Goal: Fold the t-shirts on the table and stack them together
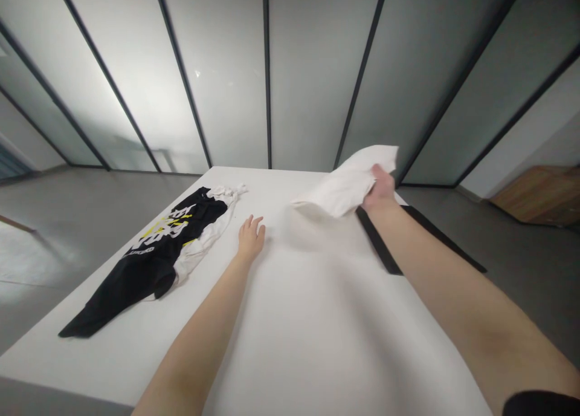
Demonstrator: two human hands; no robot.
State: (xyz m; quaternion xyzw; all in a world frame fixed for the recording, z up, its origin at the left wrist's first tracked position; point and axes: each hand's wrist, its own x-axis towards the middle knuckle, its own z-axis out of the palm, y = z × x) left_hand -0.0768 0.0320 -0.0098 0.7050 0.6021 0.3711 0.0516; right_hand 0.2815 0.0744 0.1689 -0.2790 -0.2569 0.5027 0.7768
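Note:
My right hand [379, 189] is closed on the edge of a folded white cloth [339, 186], holding it up above the far right part of the white table [290, 319]. The cloth's free end hangs out to the left, slightly blurred. My left hand [251, 237] is over the middle of the table with its fingers spread and nothing in them. To its left lies a black T-shirt [149, 253] with a white and yellow print. A crumpled white garment [199, 253] lies along the shirt's right side, partly covered by it.
A flat black item [379, 243] lies at the table's right side, partly hidden by my right forearm. Frosted glass panels [303, 71] with dark frames stand behind the table. A wooden piece of furniture [539, 195] is on the floor at the right.

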